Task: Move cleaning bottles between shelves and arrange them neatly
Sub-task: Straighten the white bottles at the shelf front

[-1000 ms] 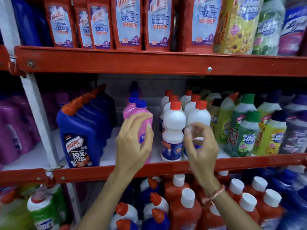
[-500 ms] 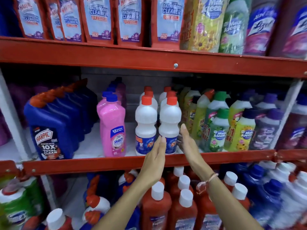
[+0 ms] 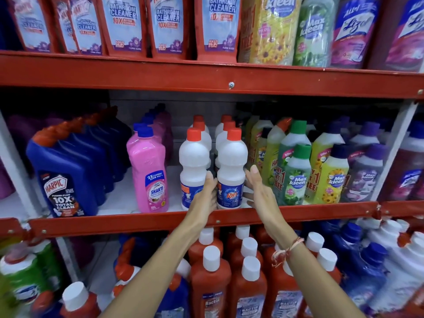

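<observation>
Beside the pink bottle [image 3: 150,171], two white bottles [image 3: 230,171] already front tidy rows while the left hand [image 3: 205,198] and right hand [image 3: 261,191], fingers straight and together, flank one, seemingly squaring it.

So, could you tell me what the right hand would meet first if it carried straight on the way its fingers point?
Probably the white Rin bottle: the right hand sits open just beside it, though depth is unclear.
</observation>
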`<move>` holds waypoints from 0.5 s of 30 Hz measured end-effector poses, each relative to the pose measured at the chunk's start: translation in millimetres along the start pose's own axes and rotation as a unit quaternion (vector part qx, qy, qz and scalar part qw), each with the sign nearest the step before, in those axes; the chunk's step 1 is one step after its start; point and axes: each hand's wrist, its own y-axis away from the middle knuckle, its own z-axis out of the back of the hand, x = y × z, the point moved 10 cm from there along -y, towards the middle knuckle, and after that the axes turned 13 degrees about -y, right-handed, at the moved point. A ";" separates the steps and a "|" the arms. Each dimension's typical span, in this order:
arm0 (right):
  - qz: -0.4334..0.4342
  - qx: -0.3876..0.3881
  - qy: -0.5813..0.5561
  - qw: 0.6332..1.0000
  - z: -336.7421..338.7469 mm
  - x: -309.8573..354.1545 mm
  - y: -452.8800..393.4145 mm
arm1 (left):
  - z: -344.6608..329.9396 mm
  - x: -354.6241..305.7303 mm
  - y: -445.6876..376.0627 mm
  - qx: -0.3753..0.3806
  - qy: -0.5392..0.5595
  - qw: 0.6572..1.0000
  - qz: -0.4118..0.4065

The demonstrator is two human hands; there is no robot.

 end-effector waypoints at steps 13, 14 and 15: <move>0.004 -0.035 -0.011 0.999 4.7 1.4 4.9 | -1.6 -6.5 9.8 0.001 -0.007 1.000 0.004; 0.005 -0.048 -0.015 0.999 5.4 1.7 6.6 | -0.4 -7.6 11.9 0.006 -0.014 1.000 -0.003; 0.010 -0.065 -0.021 0.998 6.1 1.9 9.0 | 1.8 -8.4 14.7 0.010 -0.019 1.000 -0.009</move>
